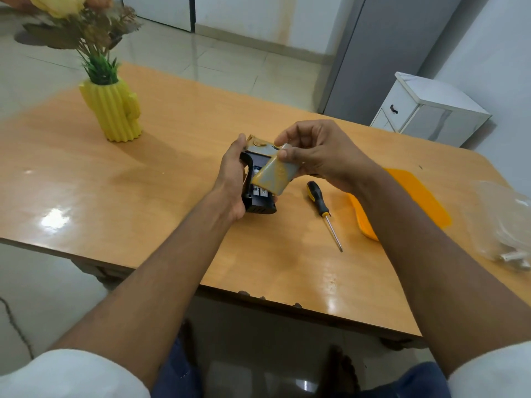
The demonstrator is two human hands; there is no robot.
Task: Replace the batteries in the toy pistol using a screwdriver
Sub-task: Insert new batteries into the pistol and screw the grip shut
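Note:
My left hand (231, 179) grips the black toy pistol (260, 206) above the middle of the table, its battery bay facing up with white batteries (259, 191) showing inside. My right hand (321, 152) pinches the grey-and-gold battery cover (273, 175) by its upper end and holds it tilted over the open bay. A grey-gold part of the pistol (260, 146) shows behind the cover. The screwdriver (323, 209), black-and-yellow handle with a thin metal shaft, lies on the table just right of the pistol, untouched.
An orange tray (425, 196) lies under my right forearm. A clear plastic bag (508, 231) holding white batteries is at the table's right edge. A yellow cactus vase (115, 110) with flowers stands far left. The wooden table's near edge (258, 300) is close to my knees.

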